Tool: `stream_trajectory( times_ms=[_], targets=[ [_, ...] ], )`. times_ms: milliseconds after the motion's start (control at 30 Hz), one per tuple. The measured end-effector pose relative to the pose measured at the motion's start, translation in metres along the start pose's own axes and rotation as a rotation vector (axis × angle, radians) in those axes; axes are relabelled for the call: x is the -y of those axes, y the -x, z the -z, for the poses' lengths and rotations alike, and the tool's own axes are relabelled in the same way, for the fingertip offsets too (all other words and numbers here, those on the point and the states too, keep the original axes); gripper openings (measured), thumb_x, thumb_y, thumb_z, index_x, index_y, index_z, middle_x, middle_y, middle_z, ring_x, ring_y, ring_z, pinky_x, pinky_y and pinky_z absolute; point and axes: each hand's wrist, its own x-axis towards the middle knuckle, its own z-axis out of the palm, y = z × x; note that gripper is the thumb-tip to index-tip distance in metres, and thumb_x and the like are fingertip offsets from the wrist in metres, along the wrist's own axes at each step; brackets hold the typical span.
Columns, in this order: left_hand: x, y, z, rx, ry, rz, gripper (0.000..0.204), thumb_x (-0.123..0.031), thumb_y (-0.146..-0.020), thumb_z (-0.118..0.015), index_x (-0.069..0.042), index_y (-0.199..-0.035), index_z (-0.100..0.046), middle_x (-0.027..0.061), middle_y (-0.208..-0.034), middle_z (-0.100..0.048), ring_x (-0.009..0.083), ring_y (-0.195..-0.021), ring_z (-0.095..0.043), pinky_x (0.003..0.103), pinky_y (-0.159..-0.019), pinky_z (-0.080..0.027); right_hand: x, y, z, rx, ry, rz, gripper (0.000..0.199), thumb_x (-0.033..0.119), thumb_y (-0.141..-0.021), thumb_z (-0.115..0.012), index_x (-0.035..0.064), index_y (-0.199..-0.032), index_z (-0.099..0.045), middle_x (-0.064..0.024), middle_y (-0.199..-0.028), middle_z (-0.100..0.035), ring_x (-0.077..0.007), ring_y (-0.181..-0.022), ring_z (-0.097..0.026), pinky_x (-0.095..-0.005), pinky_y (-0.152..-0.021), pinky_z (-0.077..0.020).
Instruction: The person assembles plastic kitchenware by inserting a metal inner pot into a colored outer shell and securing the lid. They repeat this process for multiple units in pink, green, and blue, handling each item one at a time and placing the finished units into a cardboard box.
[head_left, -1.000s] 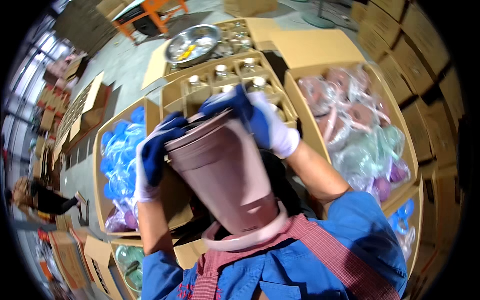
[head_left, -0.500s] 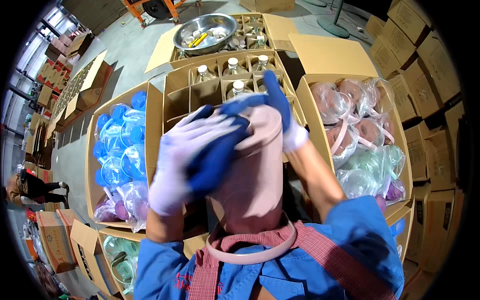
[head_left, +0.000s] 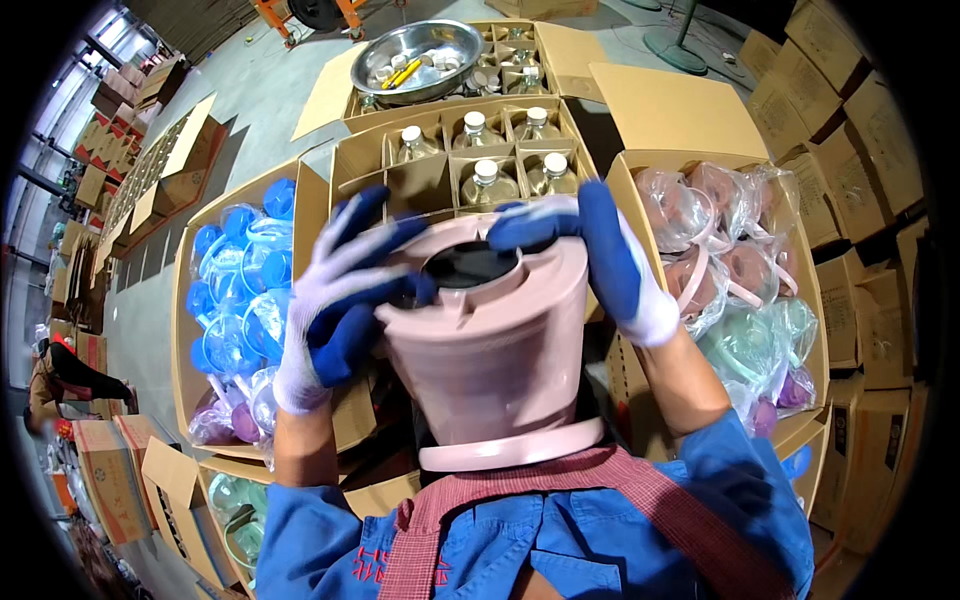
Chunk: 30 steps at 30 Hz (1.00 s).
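A pink plastic jug-like vessel [head_left: 490,370], round-shouldered with a dark round opening on top, stands in front of my body. Its pink carrying handle [head_left: 512,445] hangs down by my apron. Both hands wear white gloves with blue fingers and palms. My right hand [head_left: 595,260] grips the top rim on the right, its fingers curled beside the opening. At the left of the rim, my left hand [head_left: 350,285] has its fingers spread, fingertips close to the opening. Slight blur hides whether they touch it.
Beyond the vessel, a divided carton [head_left: 350,160] holds glass bottles [head_left: 488,183] with white caps. A metal basin [head_left: 370,60] with white caps and a yellow tool sits behind. Cartons of bagged blue vessels [head_left: 245,270] and pink ones [head_left: 715,220] flank me; stacked cartons [head_left: 875,130] rise at right.
The vessel's top has tipped toward my view, showing its dark opening. My left hand has moved off the top to the left with fingers spreading; my right hand has shifted right along the rim.
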Motion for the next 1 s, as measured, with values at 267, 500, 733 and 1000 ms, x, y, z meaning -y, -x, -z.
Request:
stream_trajectory(
  times_ms=[267,500,733,1000],
  targets=[
    [-0.002,0.004,0.011,0.108,0.106,-0.164,0.028,-0.022,-0.087,-0.057,-0.003,-0.097,-0.074,0.015,-0.113,-0.07,0.0339,-0.114,-0.063,0.05,-0.107,-0.041,0.001,0.001,-0.021,0.078,-0.01,-0.072,0.067,0.045,-0.108,-0.021,-0.0015,-0.11,-0.069,-0.0101,-0.114,-0.067,-0.0207,-0.111,-0.059,-0.0326,-0.103,-0.0397],
    [-0.034,0.016,-0.021,-0.227,-0.205,0.12,0.032,-0.022,-0.098,-0.051,0.003,-0.109,-0.067,0.0165,-0.116,-0.066,0.0281,-0.111,-0.061,0.042,-0.101,-0.044,0.02,0.118,0.077,-0.758,0.563,0.167,0.045,0.026,-0.108,-0.032,-0.003,-0.1,-0.065,-0.0123,-0.103,-0.069,-0.0166,-0.097,-0.064,-0.0318,-0.092,-0.0478],
    [-0.021,0.035,-0.05,-0.405,0.344,0.025,0.037,-0.028,-0.096,-0.056,0.006,-0.11,-0.061,0.0187,-0.107,-0.063,0.0287,-0.099,-0.06,0.047,-0.1,-0.045,0.009,0.35,0.027,-0.857,1.262,-0.432,0.048,0.021,-0.071,-0.085,-0.0006,-0.105,-0.06,-0.0171,-0.096,-0.062,-0.0307,-0.084,-0.062,-0.0372,-0.076,-0.049],
    [-0.019,0.04,-0.042,-0.279,0.311,0.057,0.038,-0.026,-0.095,-0.058,0.005,-0.116,-0.06,0.018,-0.115,-0.063,0.028,-0.105,-0.061,0.043,-0.095,-0.047,-0.085,0.363,0.136,-0.741,0.916,-1.177,0.041,0.041,-0.088,-0.067,0.0008,-0.083,-0.068,-0.0128,-0.066,-0.062,-0.0262,-0.062,-0.06,-0.0385,-0.067,-0.0481]
  ],
)
